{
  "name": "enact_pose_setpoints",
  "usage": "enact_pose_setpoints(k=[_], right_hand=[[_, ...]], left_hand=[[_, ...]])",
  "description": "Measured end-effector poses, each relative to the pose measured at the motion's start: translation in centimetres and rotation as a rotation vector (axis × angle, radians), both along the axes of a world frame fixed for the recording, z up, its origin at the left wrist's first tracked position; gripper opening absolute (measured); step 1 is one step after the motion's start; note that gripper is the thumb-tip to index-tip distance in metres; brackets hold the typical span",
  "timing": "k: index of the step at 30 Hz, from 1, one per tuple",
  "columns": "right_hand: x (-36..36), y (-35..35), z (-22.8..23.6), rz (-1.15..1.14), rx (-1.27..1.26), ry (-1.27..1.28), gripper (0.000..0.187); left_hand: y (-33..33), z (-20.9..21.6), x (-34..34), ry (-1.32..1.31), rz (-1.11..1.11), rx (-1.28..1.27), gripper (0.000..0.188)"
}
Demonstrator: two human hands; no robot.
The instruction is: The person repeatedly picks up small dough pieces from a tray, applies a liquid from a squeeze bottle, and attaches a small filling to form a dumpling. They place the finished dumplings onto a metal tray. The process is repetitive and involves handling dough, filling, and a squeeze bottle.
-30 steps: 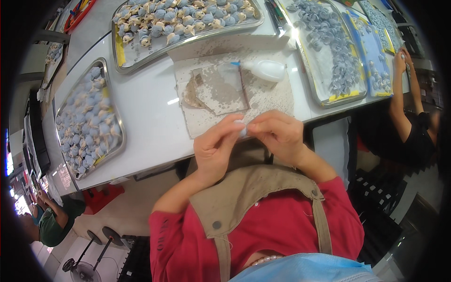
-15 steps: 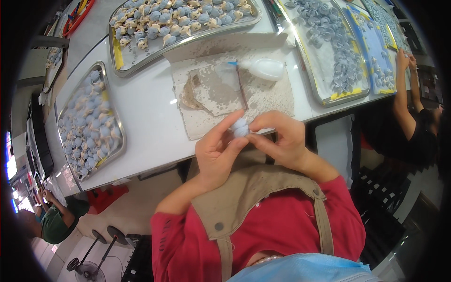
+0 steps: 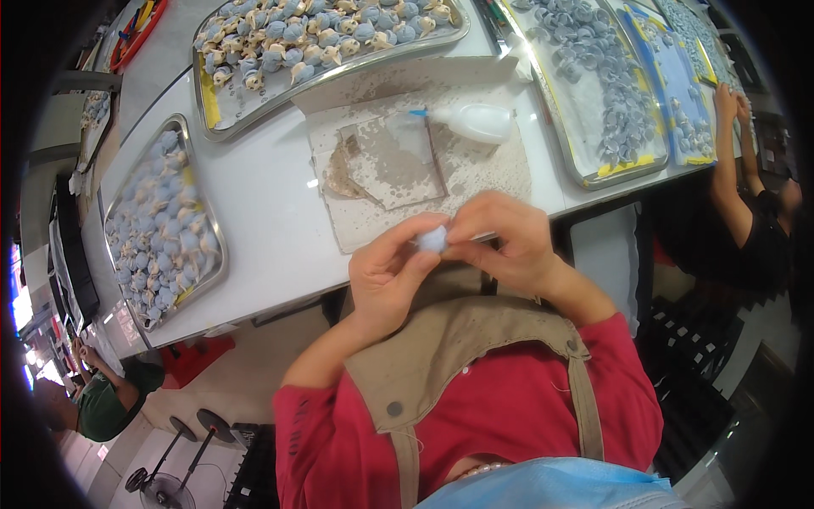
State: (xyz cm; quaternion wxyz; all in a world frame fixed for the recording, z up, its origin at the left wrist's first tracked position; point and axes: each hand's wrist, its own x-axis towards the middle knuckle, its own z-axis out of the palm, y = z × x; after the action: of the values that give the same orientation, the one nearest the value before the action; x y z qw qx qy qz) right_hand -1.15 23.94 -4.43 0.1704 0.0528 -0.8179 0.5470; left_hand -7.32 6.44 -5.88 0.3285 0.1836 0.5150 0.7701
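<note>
A small rounded blue-grey piece [image 3: 432, 238] is pinched between my two hands, just in front of the table's near edge. My left hand [image 3: 386, 270] is closed on its left side with thumb and forefinger. My right hand [image 3: 502, 239] closes its thumb and fingertips on the right side, hiding part of the piece. Right beyond my hands lies a stained cardboard sheet [image 3: 339, 222] with a raised back flap. On it rest a white squeeze bottle [image 3: 479, 124] with a blue tip, lying on its side, and a torn brown scrap [image 3: 343, 174].
Metal trays of blue-and-cream figures stand at the far side [image 3: 212, 129] and the left [image 3: 222, 254]. Another tray [image 3: 585, 180] at right holds blue-grey cup-shaped pieces, beside a blue tray [image 3: 697, 159]. A co-worker's arms [image 3: 727, 161] reach in at right; another person [image 3: 110, 399] sits far left.
The blue-grey piece has been turned between my fingers, and my right fingers now cover more of it. My left hand stays around it. The view has shifted slightly.
</note>
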Motion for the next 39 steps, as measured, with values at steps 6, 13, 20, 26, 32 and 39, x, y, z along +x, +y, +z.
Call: enact_pose_setpoints(k=[6,13,20,26,32,39], right_hand=[[-0.3,-1.1,0.2,0.080,-0.458,-0.256,0.040],[-0.2,-0.8,-0.1,0.209,-0.454,-0.274,0.041],[0.0,-1.4,-0.4,0.278,-0.507,-0.256,0.039],[-0.3,-1.9,-0.3,0.230,-0.475,-0.233,0.035],[-0.7,-2.7,-1.2,0.195,-0.579,-0.169,0.032],[-0.2,-2.1,-0.8,0.219,-0.504,-0.147,0.028]], left_hand=[[-0.8,0.4,-0.3,-0.095,-0.134,-0.009,0.036],[-1.4,-0.5,0.4,-0.098,-0.104,0.046,0.034],[-2.0,-0.4,-0.2,0.049,-0.136,0.100,0.018],[-1.9,-0.9,-0.5,-0.119,-0.119,0.181,0.051],[-0.6,0.0,-0.2,-0.462,-0.039,0.219,0.094],[-0.5,0.0,-0.1,-0.549,-0.109,0.249,0.089]])
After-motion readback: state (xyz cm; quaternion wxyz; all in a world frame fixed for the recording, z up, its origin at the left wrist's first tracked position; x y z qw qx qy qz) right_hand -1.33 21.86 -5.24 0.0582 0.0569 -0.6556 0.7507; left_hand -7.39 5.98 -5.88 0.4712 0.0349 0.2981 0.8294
